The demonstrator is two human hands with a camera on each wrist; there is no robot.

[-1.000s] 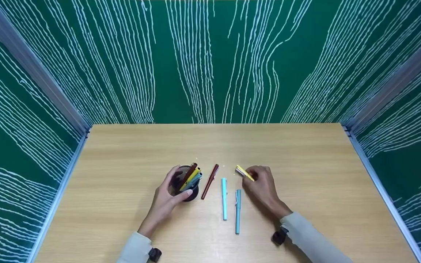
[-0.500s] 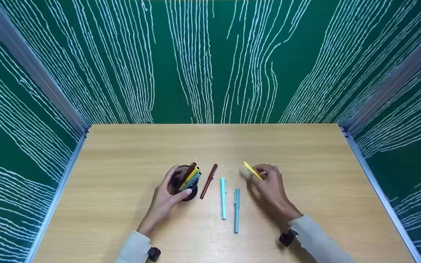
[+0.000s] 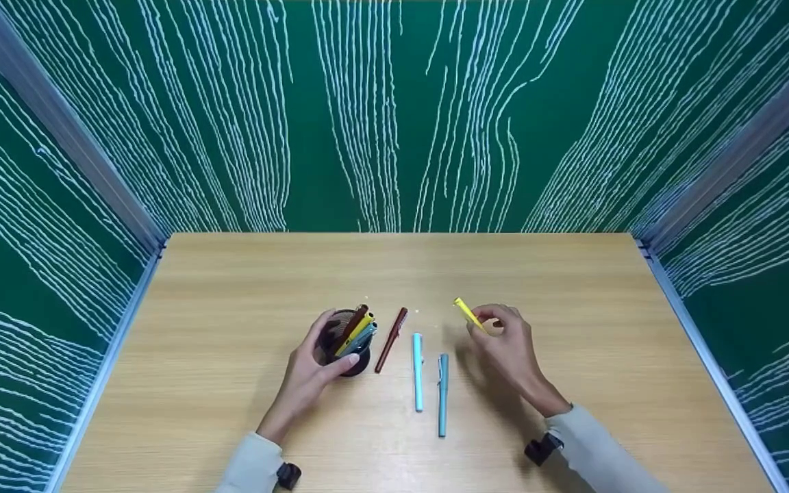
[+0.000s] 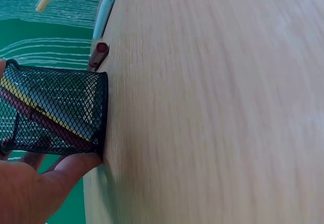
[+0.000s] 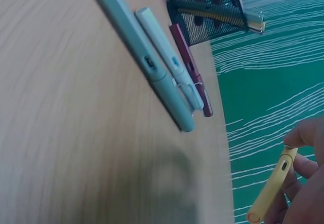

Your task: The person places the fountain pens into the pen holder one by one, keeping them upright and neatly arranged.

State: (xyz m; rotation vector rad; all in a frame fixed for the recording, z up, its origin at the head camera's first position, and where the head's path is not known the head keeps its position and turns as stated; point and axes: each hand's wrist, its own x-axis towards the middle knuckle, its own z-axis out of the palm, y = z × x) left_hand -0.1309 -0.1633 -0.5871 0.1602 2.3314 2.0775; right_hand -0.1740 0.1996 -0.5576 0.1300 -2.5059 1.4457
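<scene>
The left hand [image 3: 309,375] grips a mesh cup [image 4: 58,107], some fingers apparently hidden. The right hand [image 3: 509,344] pinches a yellow pen [image 3: 468,313] at its ten o'clock.

Three pens [image 3: 418,373] in the way between mesh cup [image 4: 61,107] and yellow pen [image 3: 468,313], open tabletop [image 3: 394,267] beyond, green wall [image 3: 429,116] behind.

Yellow on the held pen [image 3: 468,313]; maroon, pale aqua and duller teal on the lying pens [image 3: 418,373]; black mesh on the cup [image 4: 76,89]; wavy white over green walls [image 3: 411,137].
</scene>
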